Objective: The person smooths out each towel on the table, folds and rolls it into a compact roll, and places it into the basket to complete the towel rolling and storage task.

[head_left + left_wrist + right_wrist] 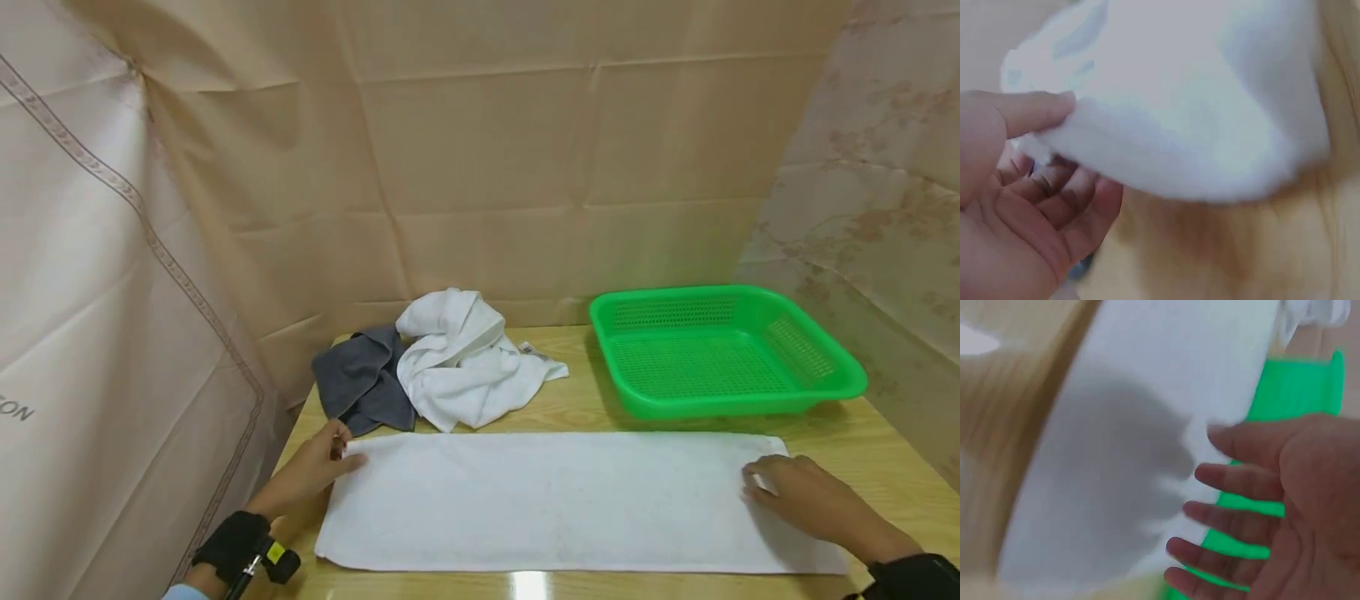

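Observation:
A white towel [555, 500], folded into a long strip, lies across the front of the table. At its far left corner my left hand [313, 467] pinches the edge; the left wrist view shows the thumb [1041, 112] on top of the cloth and the fingers beneath, with the edge lifted off the wood. Over the towel's right end is my right hand [806, 496]. Its fingers [1235, 519] are spread and slightly bent in the right wrist view, holding nothing, and they cast a shadow on the cloth.
Behind the towel, a crumpled white cloth [465, 367] lies against a dark grey cloth [360, 375]. A green plastic basket [727, 404] stands at the back right of the wooden table [427, 585]. Hanging fabric [480, 167] encloses the back and sides.

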A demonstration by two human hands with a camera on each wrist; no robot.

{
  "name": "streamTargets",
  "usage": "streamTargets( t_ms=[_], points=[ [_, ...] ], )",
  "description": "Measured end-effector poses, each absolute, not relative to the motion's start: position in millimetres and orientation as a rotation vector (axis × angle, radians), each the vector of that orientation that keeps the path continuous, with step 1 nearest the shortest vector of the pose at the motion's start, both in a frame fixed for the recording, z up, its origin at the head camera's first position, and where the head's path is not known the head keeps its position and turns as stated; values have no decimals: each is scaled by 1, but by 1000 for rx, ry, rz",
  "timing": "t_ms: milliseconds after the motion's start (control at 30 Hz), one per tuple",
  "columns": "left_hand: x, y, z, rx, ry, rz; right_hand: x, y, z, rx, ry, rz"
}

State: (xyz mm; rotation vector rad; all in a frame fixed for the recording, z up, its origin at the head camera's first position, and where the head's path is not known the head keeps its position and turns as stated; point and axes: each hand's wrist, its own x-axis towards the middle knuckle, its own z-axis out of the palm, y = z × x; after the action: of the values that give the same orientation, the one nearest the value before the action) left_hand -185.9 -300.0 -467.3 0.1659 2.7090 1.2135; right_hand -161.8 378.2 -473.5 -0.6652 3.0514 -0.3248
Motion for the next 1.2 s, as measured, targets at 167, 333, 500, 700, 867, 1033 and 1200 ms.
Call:
streamTargets(
  t_ms=[167,333,500,700,867,1033,1200],
  points=[
    [-186,-263,-432,235,2419,1515,-164,277,-442,-681,3031,-716],
    [-190,-198,-406,322,2086,1773,-159,151,-413,-743,2680,-1182],
    [-194,-147,-391,390,1893,1883,-156,78,-401,-800,2620,-1275],
    [-213,-139,-400,633,2161,1721,-161,70,-391,-827,2805,-1402],
    [-236,-150,-436,864,2131,1439,-159,74,-369,-822,2646,-1561],
    [-237,-158,-460,862,2066,1309,-149,77,-343,-818,2462,-1721],
    [-236,-168,-470,914,2026,1267,-140,97,-322,-688,2255,-1881]
  ],
)
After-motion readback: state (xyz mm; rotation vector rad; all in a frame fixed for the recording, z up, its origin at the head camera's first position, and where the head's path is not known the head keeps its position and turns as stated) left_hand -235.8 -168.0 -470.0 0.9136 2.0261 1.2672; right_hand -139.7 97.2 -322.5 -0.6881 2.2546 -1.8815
